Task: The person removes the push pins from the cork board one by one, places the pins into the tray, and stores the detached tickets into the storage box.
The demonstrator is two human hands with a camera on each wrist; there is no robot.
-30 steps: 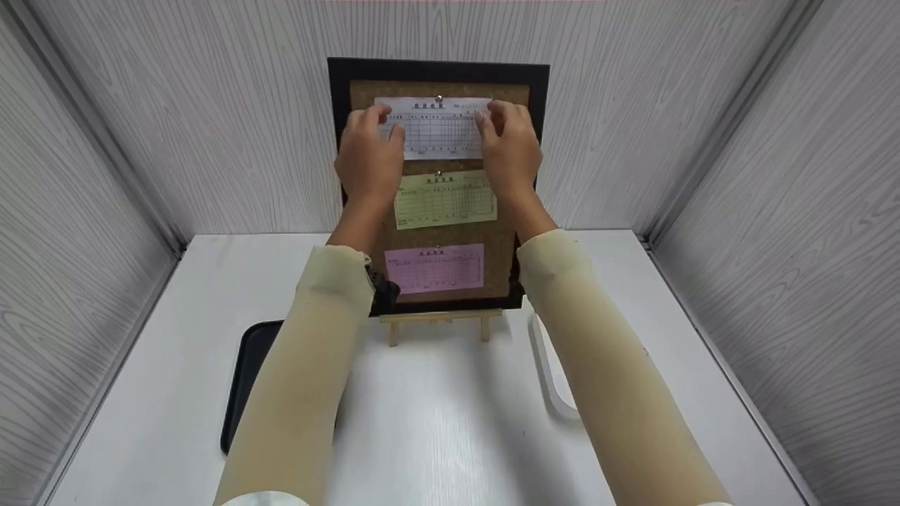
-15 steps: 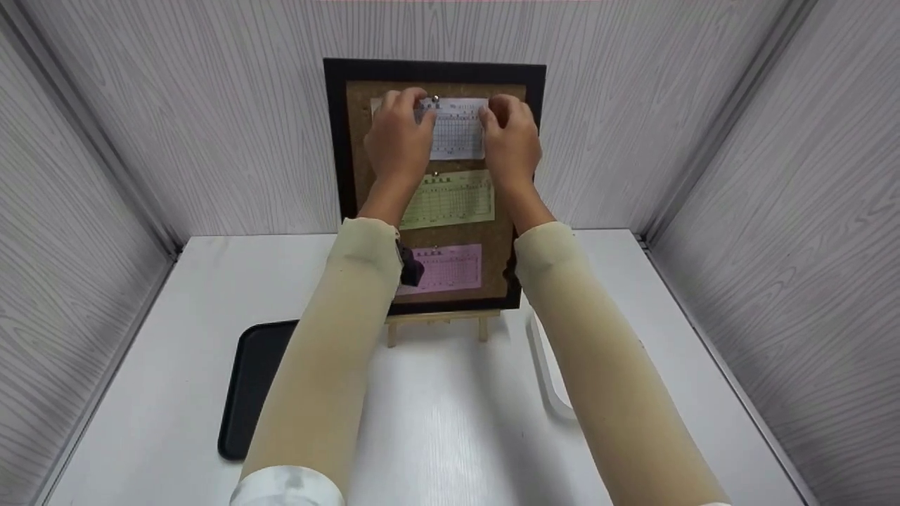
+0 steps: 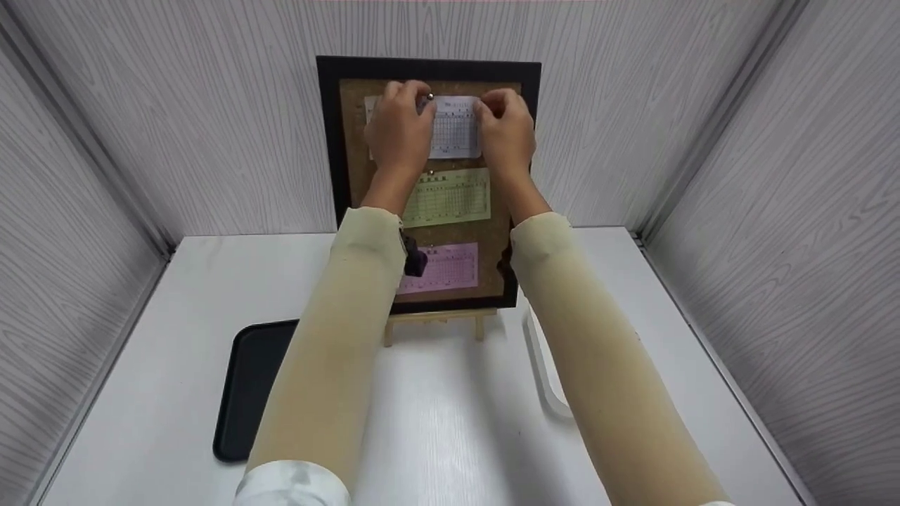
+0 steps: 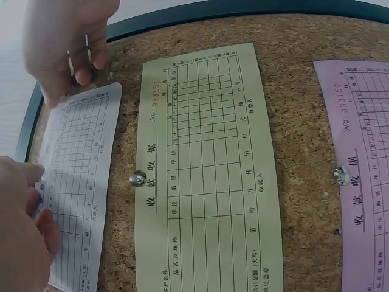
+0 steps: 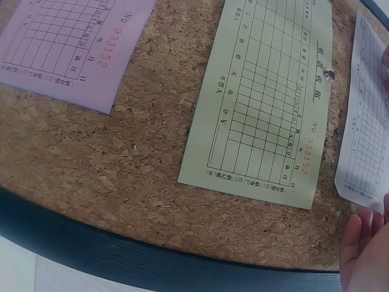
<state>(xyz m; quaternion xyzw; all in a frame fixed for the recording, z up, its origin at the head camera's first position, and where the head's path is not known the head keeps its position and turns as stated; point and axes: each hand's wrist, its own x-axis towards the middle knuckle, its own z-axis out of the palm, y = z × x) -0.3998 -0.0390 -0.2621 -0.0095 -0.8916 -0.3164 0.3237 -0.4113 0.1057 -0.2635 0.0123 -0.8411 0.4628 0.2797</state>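
A white receipt form (image 3: 455,130) is fixed at the top of a framed cork board (image 3: 503,204). My left hand (image 3: 402,130) covers its left half, with thumb and index finger closed in around the metal push pin (image 3: 430,97) at its upper edge. In the left wrist view the left fingertips (image 4: 35,175) lie right at that edge, hiding the pin. My right hand (image 3: 508,130) pinches the receipt's right end between thumb and fingers; the corner there bends slightly off the cork. Below hang a green receipt (image 3: 453,197) and a pink receipt (image 3: 450,267), each with its own pin.
The black-framed board leans on a small wooden easel (image 3: 443,316) on a white table (image 3: 436,422). A black tray (image 3: 246,393) lies at the left, partly under the left sleeve. At the right, a white tray (image 3: 540,358) is partly hidden by the right arm. Panelled walls enclose the table.
My left hand has moved right, from the white receipt's left end to the pin at its top. The right hand stays at the right end, its thumb and fingers closer together.
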